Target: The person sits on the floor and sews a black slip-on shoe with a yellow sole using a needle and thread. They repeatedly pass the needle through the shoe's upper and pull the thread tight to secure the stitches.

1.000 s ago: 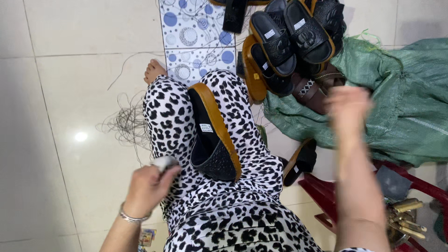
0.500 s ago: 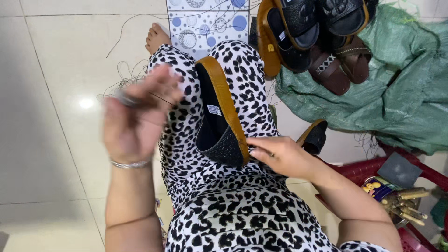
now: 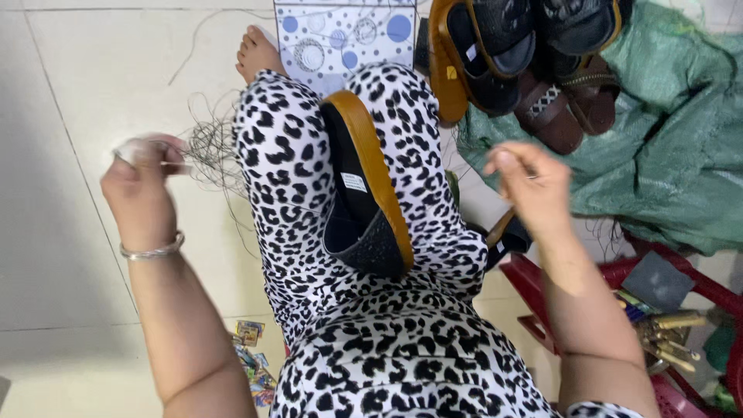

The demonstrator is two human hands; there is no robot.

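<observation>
Black-tan shoe [image 3: 364, 193] x1 on lap; left hand [image 3: 143, 182] fingers pinch thread [image 3: 205, 151], right hand [image 3: 530, 186] fingers pinched.

Pile of black and brown sandals [image 3: 526, 62] on crumpled green woven sack [image 3: 665, 147]; blue-dotted white box [image 3: 344, 35]; red plastic tray [image 3: 611, 279] with brass fittings [image 3: 665, 340].

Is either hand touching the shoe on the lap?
No, the left hand and right hand are raised on either side of the shoe, clear of it.

Shoe [image 3: 364, 193] between knees; sandal pile [image 3: 518, 62] ahead right.
</observation>
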